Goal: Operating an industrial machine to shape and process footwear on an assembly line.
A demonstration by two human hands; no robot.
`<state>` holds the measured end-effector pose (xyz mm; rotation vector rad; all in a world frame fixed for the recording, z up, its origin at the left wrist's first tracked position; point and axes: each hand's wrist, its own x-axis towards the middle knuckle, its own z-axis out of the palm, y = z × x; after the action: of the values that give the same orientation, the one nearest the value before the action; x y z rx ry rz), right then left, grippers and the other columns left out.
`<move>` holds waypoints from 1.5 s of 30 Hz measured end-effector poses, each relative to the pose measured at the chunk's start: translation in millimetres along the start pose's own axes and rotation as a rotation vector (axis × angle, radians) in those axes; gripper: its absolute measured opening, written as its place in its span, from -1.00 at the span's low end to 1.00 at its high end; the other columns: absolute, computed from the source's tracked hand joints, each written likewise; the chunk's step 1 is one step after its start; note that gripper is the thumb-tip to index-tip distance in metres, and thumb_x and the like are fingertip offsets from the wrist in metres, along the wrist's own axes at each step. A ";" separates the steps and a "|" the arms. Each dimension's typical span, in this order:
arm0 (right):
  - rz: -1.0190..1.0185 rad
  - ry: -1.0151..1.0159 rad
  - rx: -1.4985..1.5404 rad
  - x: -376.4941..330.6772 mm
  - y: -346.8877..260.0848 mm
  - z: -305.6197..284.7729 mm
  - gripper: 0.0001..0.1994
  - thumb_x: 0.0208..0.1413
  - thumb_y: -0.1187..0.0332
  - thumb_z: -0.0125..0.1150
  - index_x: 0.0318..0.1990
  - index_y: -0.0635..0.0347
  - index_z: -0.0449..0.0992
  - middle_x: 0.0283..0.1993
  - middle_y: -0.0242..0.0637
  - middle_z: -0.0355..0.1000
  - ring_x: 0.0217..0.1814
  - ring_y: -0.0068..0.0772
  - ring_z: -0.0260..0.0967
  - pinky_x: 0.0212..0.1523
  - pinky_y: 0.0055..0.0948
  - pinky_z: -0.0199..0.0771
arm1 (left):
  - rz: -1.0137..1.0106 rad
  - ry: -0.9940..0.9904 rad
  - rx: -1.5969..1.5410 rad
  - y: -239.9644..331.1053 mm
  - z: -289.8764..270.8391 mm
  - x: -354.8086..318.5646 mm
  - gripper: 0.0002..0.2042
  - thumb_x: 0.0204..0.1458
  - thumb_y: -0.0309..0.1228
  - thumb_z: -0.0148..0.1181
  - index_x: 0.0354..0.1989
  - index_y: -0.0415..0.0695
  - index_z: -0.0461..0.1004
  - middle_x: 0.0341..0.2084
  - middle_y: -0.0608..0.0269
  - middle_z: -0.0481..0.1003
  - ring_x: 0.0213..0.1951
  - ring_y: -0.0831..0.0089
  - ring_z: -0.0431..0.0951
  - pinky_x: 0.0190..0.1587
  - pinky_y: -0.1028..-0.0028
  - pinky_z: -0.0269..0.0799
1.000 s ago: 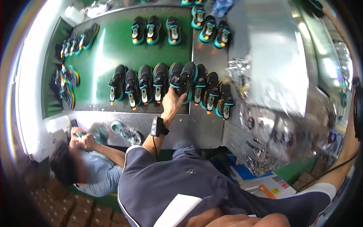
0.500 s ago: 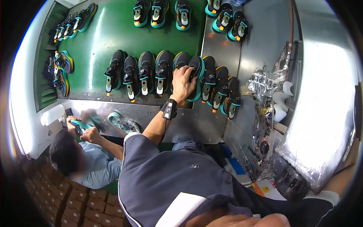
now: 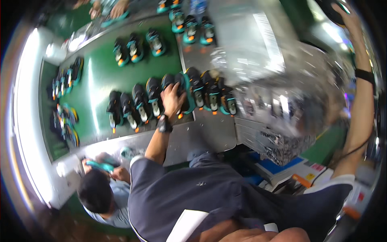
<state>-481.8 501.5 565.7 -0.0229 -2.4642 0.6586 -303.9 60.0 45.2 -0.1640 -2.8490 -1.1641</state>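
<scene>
My left hand [image 3: 172,99] has its fingers curled over a black sneaker [image 3: 186,92] with a teal sole. That shoe stands tilted on its side within a row of similar black sneakers [image 3: 140,99], most of them with a pale insert and an orange tab at the heel. Up at the far right, my right hand [image 3: 350,17] is raised with the arm stretched out. Its fingers are against a dark rounded thing [image 3: 331,11], blurred and cut by the picture's rim, so I cannot make out its kind.
The row lies along a green table [image 3: 98,94] with a metal edge. More sneakers [image 3: 135,47] stand farther back and at the left. A seated co-worker [image 3: 96,189] holds a teal sole [image 3: 100,165] at the lower left. Clear plastic wrapping [image 3: 278,101] is heaped at right.
The view has swung, and the plastic wrapping at right is now smeared. My right arm has risen from the right edge to the upper right. My left hand stays on the same shoe.
</scene>
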 end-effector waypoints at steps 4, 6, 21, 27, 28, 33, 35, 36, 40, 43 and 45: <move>-0.052 0.190 0.563 -96.9 -45.1 -95.0 -0.70 -0.19 0.64 0.27 -0.25 0.71 0.46 -0.28 0.05 0.45 -0.33 -0.10 0.47 -0.26 -0.26 0.56 | 0.161 0.088 -0.087 61.9 -21.9 -50.0 -0.56 -0.02 -0.31 0.27 0.06 -0.16 0.43 -0.03 0.01 0.45 0.05 0.11 0.44 0.13 0.21 0.26; -0.095 0.376 0.452 -154.0 -43.3 -150.5 -0.70 -0.03 0.44 0.25 -0.17 0.52 0.50 -0.25 -0.05 0.50 -0.28 -0.22 0.48 -0.23 -0.37 0.54 | 0.055 -0.304 -0.563 109.3 -27.3 -73.4 -0.58 0.04 -0.35 0.27 0.08 -0.20 0.42 -0.08 0.04 0.50 -0.04 0.19 0.51 0.04 0.29 0.37; 0.764 0.755 0.320 -684.0 -44.9 -295.9 -0.64 0.17 0.26 0.07 0.02 0.30 0.47 -0.09 -0.28 0.47 -0.11 -0.57 0.41 -0.10 -0.58 0.40 | -0.305 -2.431 -1.347 497.3 -1.1 -332.7 -0.28 0.17 0.11 -0.13 0.29 -0.28 0.09 0.16 -0.13 0.28 0.02 0.11 0.46 0.13 0.12 0.35; 0.630 1.193 0.752 -889.9 -109.6 -293.1 -0.40 0.26 -0.01 -0.07 0.25 0.32 0.24 0.09 -0.11 0.40 0.07 -0.37 0.39 0.07 -0.34 0.39 | 0.022 -2.179 -1.068 529.5 40.0 -486.0 -0.53 0.20 -0.28 -0.01 0.22 -0.27 0.19 0.03 0.04 0.41 -0.02 0.26 0.51 0.04 0.29 0.45; 0.758 1.223 0.582 -915.2 -118.0 -296.9 -0.45 0.19 0.11 0.05 0.23 0.30 0.27 0.06 -0.17 0.40 0.06 -0.43 0.36 0.09 -0.40 0.36 | 0.072 -2.160 -0.993 536.5 36.7 -515.6 -0.53 0.17 -0.37 0.05 0.22 -0.28 0.18 0.01 0.06 0.41 -0.06 0.34 0.51 -0.02 0.35 0.49; 1.021 1.715 0.135 -1035.4 -137.0 -309.0 -0.39 -0.20 0.35 0.40 0.10 0.27 0.39 -0.07 -0.26 0.44 -0.06 -0.45 0.37 0.01 -0.46 0.38 | 0.936 -2.068 -0.638 556.0 35.6 -659.0 -0.24 0.10 -0.23 0.19 0.36 -0.33 -0.04 0.15 -0.03 0.30 0.12 0.32 0.34 0.19 0.41 0.21; 1.050 1.833 0.051 -1073.2 -152.9 -321.0 -0.42 -0.18 0.41 0.38 0.10 0.28 0.39 -0.12 -0.26 0.46 -0.11 -0.46 0.40 -0.03 -0.46 0.41 | 0.794 -2.314 -0.579 560.3 66.5 -704.4 -0.24 0.08 -0.20 0.21 0.34 -0.35 -0.02 0.17 -0.06 0.28 0.14 0.30 0.33 0.19 0.41 0.21; 1.038 1.888 0.023 -1092.3 -163.1 -326.0 -0.44 -0.15 0.43 0.36 0.10 0.26 0.39 -0.13 -0.26 0.47 -0.13 -0.47 0.40 -0.06 -0.46 0.43 | 0.893 -2.284 -0.498 567.4 79.6 -728.6 -0.26 0.09 -0.17 0.19 0.33 -0.35 0.02 0.15 -0.05 0.31 0.14 0.29 0.36 0.18 0.39 0.23; 1.154 2.008 -0.279 -1135.9 -203.0 -349.8 -0.49 -0.09 0.45 0.32 0.10 0.25 0.40 -0.14 -0.28 0.46 -0.15 -0.50 0.40 -0.09 -0.47 0.43 | 0.819 -2.135 -0.441 596.7 176.4 -845.8 -0.36 0.02 -0.10 0.25 0.11 -0.39 0.29 -0.12 -0.01 0.49 -0.09 0.40 0.48 -0.05 0.44 0.40; 1.161 2.028 -0.533 -1160.0 -225.2 -355.1 -0.49 -0.08 0.40 0.30 0.09 0.30 0.39 -0.09 -0.26 0.44 -0.10 -0.48 0.38 -0.03 -0.51 0.38 | 1.279 -1.715 -0.401 624.9 233.5 -930.5 -0.46 -0.20 -0.04 0.36 -0.28 -0.33 0.42 -0.46 -0.01 0.51 -0.37 0.11 0.51 -0.26 0.28 0.42; 1.221 1.986 -0.643 -1161.3 -228.4 -364.4 -0.50 -0.09 0.42 0.30 0.08 0.31 0.40 -0.07 -0.26 0.43 -0.07 -0.47 0.37 -0.01 -0.51 0.37 | 1.290 -1.585 -0.535 632.8 284.7 -967.0 -0.36 -0.22 -0.06 0.38 -0.10 -0.38 0.40 -0.31 -0.14 0.53 -0.20 0.02 0.54 -0.14 0.23 0.44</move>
<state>709.4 280.2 309.4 -1.5661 -0.3588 -0.0259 728.2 635.1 189.7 -3.3329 -1.5685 -1.4664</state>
